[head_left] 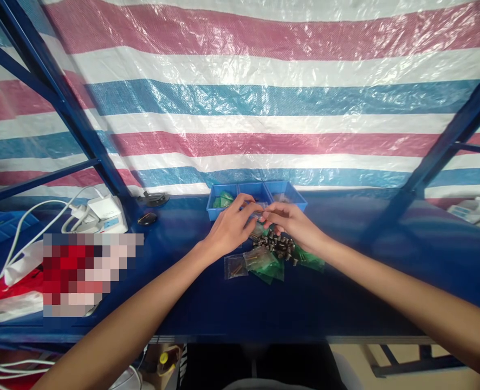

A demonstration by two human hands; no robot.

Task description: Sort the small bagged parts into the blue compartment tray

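Observation:
My left hand (231, 226) and my right hand (291, 221) meet above a dark blue bench (345, 281), fingers pinched together on a small clear plastic bag (259, 213) held between them. Just below the hands lies a heap of small dark metal screws (278, 245). Around the heap lie small bags: a clear bag with brown parts (235, 266) and green bags (269, 265). Behind the hands stands a blue tray with three compartments (260, 190); its left compartment holds green bags (222, 199).
A white power strip with white cables (104, 214) lies at the left, beside two black round objects (147, 219). A blurred-out red and white patch (81, 273) sits at the near left. Blue frame struts (447, 146) rise on both sides before a striped tarpaulin (264, 97).

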